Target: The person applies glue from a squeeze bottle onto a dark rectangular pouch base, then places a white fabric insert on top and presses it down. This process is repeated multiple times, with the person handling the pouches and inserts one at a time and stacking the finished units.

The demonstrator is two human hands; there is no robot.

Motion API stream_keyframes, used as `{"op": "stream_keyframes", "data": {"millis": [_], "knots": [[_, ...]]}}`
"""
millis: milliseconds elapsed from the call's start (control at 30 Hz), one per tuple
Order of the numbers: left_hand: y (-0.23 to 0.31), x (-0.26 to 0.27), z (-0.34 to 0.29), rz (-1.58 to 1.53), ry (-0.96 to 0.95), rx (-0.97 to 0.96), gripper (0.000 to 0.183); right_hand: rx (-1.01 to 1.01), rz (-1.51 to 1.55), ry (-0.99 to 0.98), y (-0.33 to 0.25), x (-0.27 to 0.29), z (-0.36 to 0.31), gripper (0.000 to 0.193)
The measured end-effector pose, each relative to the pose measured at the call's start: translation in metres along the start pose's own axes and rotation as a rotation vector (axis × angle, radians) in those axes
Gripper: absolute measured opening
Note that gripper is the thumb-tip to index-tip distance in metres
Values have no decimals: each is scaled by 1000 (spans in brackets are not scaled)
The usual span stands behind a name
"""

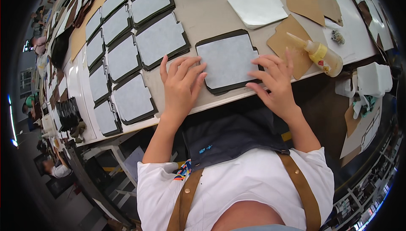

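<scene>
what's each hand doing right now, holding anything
Left hand: open, flat, fingertips on the left edge of the grey-faced dark panel; grips nothing.
Right hand: open, fingers spread on the panel's right edge; grips nothing.

panel [228,62] between hands; glue bottle [321,55] right; panel rows [127,49] left.

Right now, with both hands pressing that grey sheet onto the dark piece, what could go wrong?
1. The grey sheet could slide crooked on the dark piece under it, since the left hand and right hand press only its side edges.
2. The glue bottle lies tipped on a brown cardboard piece just beside the right hand; a nudge might roll it or let it drip.
3. The dark piece sits close to the table edge and might slip off.
</scene>
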State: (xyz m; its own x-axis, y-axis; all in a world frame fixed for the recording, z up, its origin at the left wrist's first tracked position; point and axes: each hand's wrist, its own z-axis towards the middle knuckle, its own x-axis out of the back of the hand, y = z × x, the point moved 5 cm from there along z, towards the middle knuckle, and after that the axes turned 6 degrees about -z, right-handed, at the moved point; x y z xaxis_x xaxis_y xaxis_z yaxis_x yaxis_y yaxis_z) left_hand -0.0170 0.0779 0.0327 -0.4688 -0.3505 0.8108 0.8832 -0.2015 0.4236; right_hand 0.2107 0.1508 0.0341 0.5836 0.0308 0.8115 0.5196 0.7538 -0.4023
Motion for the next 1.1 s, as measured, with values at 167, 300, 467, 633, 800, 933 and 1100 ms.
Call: {"op": "stream_keyframes", "data": {"millis": [167, 300, 467, 633, 800, 933, 1100], "knots": [[-2, -1, -3, -12, -13, 16, 16, 101, 54, -85, -17, -12, 9, 22], [-3, 8, -7, -84, 73, 87, 13, 122, 40, -71, -19, -11, 17, 18], [-27, 3, -27, -760, 19, 494, 26, 64, 90, 190, -18, -2, 15, 16], [-21, -6, -15, -1274, -49, 792, 43, 260, 118, 141, -44, -3, 7, 20], [-32, 7, -10, -947, -92, 739, 14, 214, 84, 90, -41, -3, 0, 18], [-93, 69, -25, -685, 206, 709, 18, 55, -53, 200, -4, 23, -1, 16], [-190, 134, -41, -508, 434, 779, 25, -109, -241, 339, 37, 52, -8, 13]]}}
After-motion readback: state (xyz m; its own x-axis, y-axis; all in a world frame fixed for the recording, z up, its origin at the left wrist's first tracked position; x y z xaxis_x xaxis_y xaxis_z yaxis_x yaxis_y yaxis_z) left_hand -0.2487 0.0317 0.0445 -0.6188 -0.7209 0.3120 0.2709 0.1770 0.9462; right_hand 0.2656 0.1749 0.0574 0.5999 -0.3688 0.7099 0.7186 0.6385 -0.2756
